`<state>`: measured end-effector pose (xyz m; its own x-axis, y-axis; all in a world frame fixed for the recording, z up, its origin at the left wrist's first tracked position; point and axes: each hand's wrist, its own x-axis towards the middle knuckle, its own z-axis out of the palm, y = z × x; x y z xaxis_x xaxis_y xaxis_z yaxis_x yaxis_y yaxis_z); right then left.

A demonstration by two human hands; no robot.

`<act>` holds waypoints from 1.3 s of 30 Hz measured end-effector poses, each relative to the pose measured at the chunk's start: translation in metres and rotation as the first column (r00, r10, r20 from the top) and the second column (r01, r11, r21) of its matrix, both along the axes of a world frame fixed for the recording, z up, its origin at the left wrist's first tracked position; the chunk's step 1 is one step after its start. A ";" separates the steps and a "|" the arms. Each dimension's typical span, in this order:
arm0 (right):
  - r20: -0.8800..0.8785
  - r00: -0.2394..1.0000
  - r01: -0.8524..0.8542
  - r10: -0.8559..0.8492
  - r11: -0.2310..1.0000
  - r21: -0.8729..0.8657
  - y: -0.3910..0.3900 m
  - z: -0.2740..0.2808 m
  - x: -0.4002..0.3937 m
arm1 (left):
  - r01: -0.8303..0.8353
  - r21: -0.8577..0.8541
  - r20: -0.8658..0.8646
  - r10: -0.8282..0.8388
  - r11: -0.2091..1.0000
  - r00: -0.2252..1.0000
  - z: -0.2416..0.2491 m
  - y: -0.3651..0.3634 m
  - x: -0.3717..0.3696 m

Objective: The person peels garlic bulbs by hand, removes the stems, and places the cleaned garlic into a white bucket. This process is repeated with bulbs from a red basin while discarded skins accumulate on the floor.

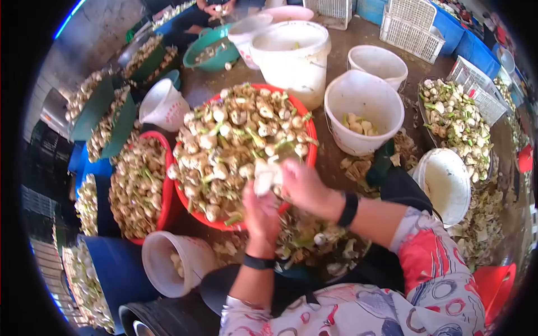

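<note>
My left hand point(261, 215) is closed around a pale garlic bulb point(264, 178), which I hold above the front of a red tub point(311, 126). That tub is heaped with garlic bulbs point(224, 145), some with green stems and loose brown skins. My right hand point(304, 187) is close beside the held bulb, its fingers curled in at the bulb's right side. Motion blurs these fingers, and whatever they pinch is hidden. Both wrists wear dark bands.
A white bucket point(386, 103) with some peeled garlic stands right of the tub; another white bucket point(188, 280) is at lower left. Garlic skins point(314, 241) lie below my hands. A second red tub point(166, 185) of garlic stands left. Another person's hands point(216, 10) show at the top.
</note>
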<state>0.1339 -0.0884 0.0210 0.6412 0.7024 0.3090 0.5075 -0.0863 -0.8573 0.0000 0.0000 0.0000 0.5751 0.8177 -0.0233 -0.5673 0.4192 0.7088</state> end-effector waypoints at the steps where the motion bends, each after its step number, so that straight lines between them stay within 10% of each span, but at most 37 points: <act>1: -0.014 1.000 -0.014 0.013 0.999 -0.038 -0.011 -0.006 -0.005 | -0.014 -0.038 -0.014 0.013 0.999 1.000 0.000 -0.015 -0.005; 3: 0.492 0.850 0.113 0.189 0.847 -0.520 -0.036 -0.029 0.025 | 0.066 -0.106 0.000 -0.066 0.992 0.998 0.008 -0.014 -0.028; 7: 0.445 0.849 0.278 0.285 0.475 -0.835 -0.076 -0.080 0.020 | -0.023 -0.200 -0.241 -0.026 0.980 0.970 0.022 -0.022 -0.045; 9: 0.372 0.820 0.105 0.435 0.525 -0.845 -0.077 -0.099 -0.003 | -0.057 -0.136 -0.313 0.012 0.989 0.950 0.034 -0.030 -0.043; 12: -0.183 0.734 -0.486 0.654 0.317 -0.814 -0.094 -0.170 -0.062 | 0.016 -0.105 -0.275 -0.045 0.994 0.960 0.040 -0.030 -0.044; 14: -0.200 0.646 -0.375 0.736 0.079 -0.923 -0.109 -0.169 -0.090 | 0.073 -0.155 -0.242 -0.109 0.985 0.964 0.038 -0.026 -0.043; 21: -0.185 0.787 -0.338 0.588 0.161 -0.927 -0.112 -0.226 -0.126 | 0.052 -0.227 -0.308 -0.122 0.972 0.944 0.026 -0.013 -0.043; 26: -0.294 0.550 -0.421 0.782 -0.045 -0.906 -0.075 -0.169 -0.086 | 0.046 -0.211 -0.303 -0.110 0.976 0.947 0.017 -0.003 -0.043; 29: -0.525 0.657 -0.632 0.541 0.015 -0.775 -0.025 -0.102 -0.045 | 0.150 -0.123 -0.406 -0.188 0.981 0.894 0.015 0.002 -0.042; 31: -0.711 0.639 -0.767 0.292 0.312 -0.561 -0.009 -0.034 -0.021 | 0.364 0.166 -0.697 -0.152 0.916 0.701 0.023 -0.001 -0.041; 33: -0.699 0.643 -0.711 0.313 0.583 -0.393 -0.011 0.009 -0.007 | 0.361 0.289 -0.686 -0.071 0.887 0.724 0.031 -0.009 -0.045; 35: -0.628 0.703 -0.591 0.333 0.765 -0.256 -0.012 0.036 -0.017 | 0.544 0.209 -0.563 -0.356 0.813 0.746 0.028 -0.015 -0.048; 39: -0.601 0.725 -0.326 0.337 0.936 0.131 -0.013 0.046 -0.058 | 0.329 0.096 -0.288 -0.290 0.940 0.913 0.046 -0.019 -0.054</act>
<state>0.0762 -0.1018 0.0666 0.4234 0.9046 -0.0492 -0.1238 0.0039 -0.9923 -0.0539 -0.0191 0.0457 0.7880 0.6059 -0.1093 -0.2080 0.4290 0.8790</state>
